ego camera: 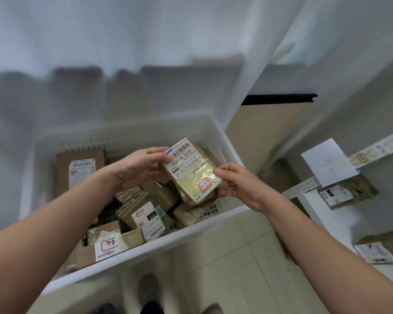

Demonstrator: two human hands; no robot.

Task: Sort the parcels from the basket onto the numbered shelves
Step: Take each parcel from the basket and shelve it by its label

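Observation:
A small brown parcel (192, 172) wrapped in shiny tape, with a barcode label and a red-framed sticker, is held above the white slotted basket (145, 248). My left hand (138, 167) grips its upper left edge. My right hand (236, 183) pinches its lower right corner. Under them the basket holds several more cardboard parcels, among them a large flat box (80, 169) at the back left and a white-labelled one (149, 219) near the front. White shelves (322, 214) stand on the right.
Two labelled parcels (347, 192) (379, 249) lie on the right-hand shelves, beneath a white paper tag (328, 165) with handwriting. A blurred shelf with dark parcels runs across the back. Beige floor tiles (225, 268) and my shoes show below the basket.

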